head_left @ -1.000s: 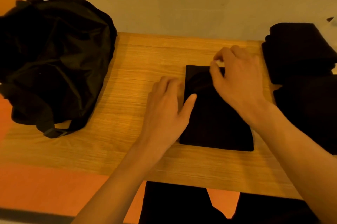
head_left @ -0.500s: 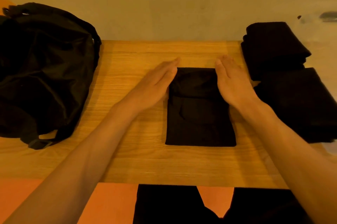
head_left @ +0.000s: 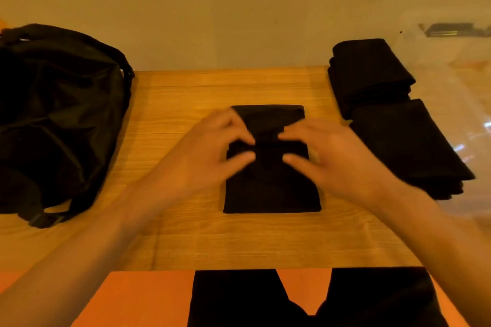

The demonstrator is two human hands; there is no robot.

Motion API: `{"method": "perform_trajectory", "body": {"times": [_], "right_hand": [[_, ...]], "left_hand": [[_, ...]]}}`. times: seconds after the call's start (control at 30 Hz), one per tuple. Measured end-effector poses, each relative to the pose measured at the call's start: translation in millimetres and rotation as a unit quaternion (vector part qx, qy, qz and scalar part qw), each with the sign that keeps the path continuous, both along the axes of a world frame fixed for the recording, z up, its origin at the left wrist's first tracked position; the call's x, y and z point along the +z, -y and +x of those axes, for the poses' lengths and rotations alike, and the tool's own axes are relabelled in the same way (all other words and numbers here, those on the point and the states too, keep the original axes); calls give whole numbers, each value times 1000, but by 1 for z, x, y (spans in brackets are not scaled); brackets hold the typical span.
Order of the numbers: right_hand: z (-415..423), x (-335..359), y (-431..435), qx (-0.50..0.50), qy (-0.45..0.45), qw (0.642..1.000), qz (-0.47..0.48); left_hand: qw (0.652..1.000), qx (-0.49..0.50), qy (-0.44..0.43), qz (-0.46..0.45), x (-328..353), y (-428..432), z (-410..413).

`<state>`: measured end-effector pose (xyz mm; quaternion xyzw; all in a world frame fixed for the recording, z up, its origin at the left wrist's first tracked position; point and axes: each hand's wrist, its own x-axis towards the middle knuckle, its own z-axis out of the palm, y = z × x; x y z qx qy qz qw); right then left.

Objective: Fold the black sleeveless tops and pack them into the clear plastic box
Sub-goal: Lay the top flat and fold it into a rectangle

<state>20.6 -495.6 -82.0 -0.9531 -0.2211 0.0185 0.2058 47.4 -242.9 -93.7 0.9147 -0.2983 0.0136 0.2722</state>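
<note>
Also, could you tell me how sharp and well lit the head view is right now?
Head view: dim, with a warm orange cast; both the left hand and right hand are smeared by blur, hiding whether they grip the top; glare streaks the box; the bag is near-featureless black.

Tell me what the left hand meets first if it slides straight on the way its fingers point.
Probably the right hand, whose fingertips face it across the folded black fabric top; the left hand is blurred, so depth is uncertain.

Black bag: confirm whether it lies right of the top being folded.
No, the bag lies well left of the top.
</note>
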Motion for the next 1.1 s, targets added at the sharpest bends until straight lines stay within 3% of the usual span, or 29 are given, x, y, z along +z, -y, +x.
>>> {"method": "perform_trajectory", "body": {"times": [0.13,0.23,0.43,0.63,0.87,1.0,1.1], "right_hand": [[-42,-38,16,53,13,998,-23],[-58,-52,23,78,71,994,-15],[-68,-60,28,53,229,972,-31],[-74,-66,26,65,272,958,-68],[-103,-39,23,62,207,976,9],[-97,-15,17,-8,100,988,113],[-77,-4,8,-76,4,967,245]], "left_hand": [[995,-78,26,55,-24,-20,-52],[990,-102,61,82,-38,-30,-70],[973,-102,182,98,-49,-39,-77],[974,-93,187,86,-44,-29,-77],[987,-108,107,-46,-26,-28,-104],[987,-1,-17,-162,-6,-22,-103],[957,73,-87,-267,7,-6,-87]]}}
